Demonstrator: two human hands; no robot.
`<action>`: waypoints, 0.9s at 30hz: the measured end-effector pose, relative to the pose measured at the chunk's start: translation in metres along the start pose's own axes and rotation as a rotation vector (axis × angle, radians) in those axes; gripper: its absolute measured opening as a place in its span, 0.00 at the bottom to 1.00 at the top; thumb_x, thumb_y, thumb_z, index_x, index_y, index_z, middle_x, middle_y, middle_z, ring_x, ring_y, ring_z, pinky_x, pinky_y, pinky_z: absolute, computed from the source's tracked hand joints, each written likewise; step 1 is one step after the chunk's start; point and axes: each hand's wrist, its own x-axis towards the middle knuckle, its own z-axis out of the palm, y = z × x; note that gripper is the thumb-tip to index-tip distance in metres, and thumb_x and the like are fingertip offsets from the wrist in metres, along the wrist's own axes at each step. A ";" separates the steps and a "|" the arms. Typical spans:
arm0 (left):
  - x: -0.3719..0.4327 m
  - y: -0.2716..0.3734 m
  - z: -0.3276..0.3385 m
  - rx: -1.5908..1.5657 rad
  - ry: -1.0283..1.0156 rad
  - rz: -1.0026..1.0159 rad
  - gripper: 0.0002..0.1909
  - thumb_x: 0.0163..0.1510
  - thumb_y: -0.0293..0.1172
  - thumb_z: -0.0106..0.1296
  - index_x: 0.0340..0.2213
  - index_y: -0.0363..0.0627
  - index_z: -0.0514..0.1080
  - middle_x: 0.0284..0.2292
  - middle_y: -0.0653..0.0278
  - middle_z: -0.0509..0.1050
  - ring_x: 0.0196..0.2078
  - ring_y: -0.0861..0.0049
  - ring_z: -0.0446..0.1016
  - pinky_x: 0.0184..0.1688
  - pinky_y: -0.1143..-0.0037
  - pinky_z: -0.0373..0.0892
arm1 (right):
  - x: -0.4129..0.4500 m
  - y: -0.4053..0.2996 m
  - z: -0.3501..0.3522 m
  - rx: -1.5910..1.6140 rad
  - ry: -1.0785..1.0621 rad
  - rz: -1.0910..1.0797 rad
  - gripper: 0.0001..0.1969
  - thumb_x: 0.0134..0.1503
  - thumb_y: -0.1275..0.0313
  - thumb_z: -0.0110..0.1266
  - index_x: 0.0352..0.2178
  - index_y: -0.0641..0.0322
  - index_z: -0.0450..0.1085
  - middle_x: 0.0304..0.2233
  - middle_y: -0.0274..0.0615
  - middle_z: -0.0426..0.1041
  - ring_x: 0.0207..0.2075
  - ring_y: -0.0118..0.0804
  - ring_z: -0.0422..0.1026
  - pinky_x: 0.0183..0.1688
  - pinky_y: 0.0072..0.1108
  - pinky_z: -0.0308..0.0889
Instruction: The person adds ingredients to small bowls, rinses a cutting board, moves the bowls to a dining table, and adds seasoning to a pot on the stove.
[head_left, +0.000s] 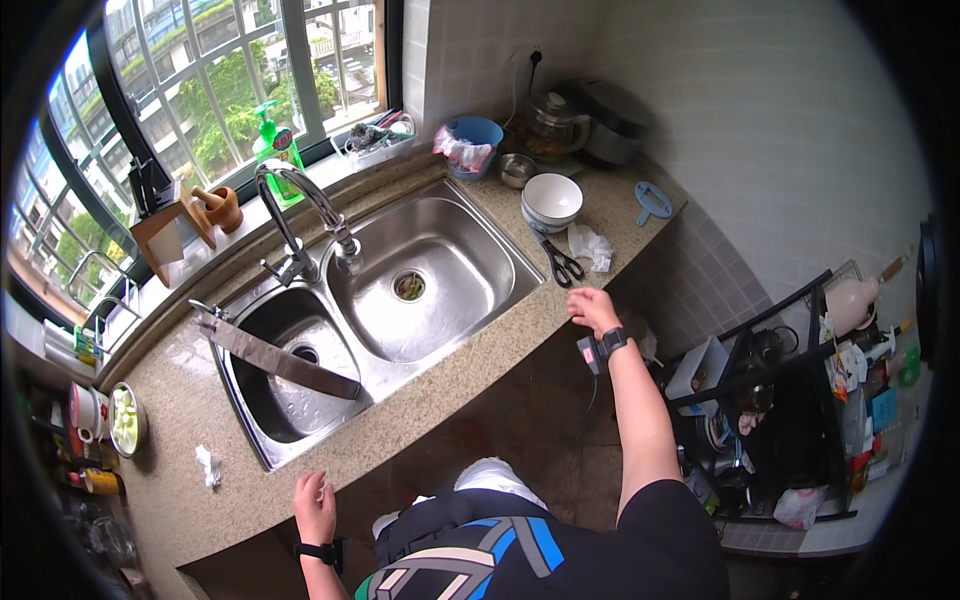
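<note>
My right hand (592, 309) hovers by the counter's front edge with bent fingers, nothing visible in it. Closest to it are the black handles of scissors (564, 264), whose blade end lies against a white bowl with a blue-patterned outside (553, 201). Beside the scissors is a crumpled white tissue (590, 247). My left hand (315, 504) is at the front edge of the speckled stone counter (450, 394), fingers loosely curled and holding nothing visible. Another crumpled tissue (208, 466) lies left of it. Farther left, a metal bowl (129, 420) holds cut pale-green pieces.
A steel double sink (457, 315) with a tall tap (281, 225) lies ahead; a dark flat strip (281, 364) spans its smaller basin. Behind the white bowl are a small metal bowl (517, 171), blue bin (472, 146) and glass pot (555, 127). A loaded rack (750, 397) stands right.
</note>
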 end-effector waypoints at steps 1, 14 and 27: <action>0.002 0.007 0.007 0.016 0.004 -0.013 0.12 0.51 0.21 0.50 0.39 0.36 0.71 0.36 0.57 0.70 0.34 0.69 0.73 0.34 0.76 0.70 | 0.039 0.004 -0.013 -0.063 0.084 -0.031 0.15 0.52 0.69 0.56 0.42 0.60 0.69 0.33 0.36 0.74 0.31 0.27 0.73 0.32 0.20 0.69; 0.064 0.112 0.085 0.138 -0.090 -0.036 0.11 0.49 0.22 0.52 0.37 0.35 0.72 0.31 0.53 0.72 0.33 0.63 0.74 0.36 0.72 0.70 | 0.192 0.010 -0.065 -0.529 0.422 -0.355 0.12 0.41 0.70 0.60 0.30 0.64 0.73 0.26 0.48 0.75 0.29 0.47 0.74 0.34 0.30 0.68; 0.110 0.159 0.107 0.159 -0.201 0.148 0.13 0.49 0.23 0.53 0.39 0.37 0.72 0.33 0.53 0.73 0.36 0.59 0.73 0.39 0.70 0.69 | 0.196 0.010 -0.087 0.098 0.067 0.070 0.13 0.56 0.62 0.51 0.43 0.48 0.69 0.27 0.29 0.71 0.22 0.23 0.67 0.21 0.19 0.62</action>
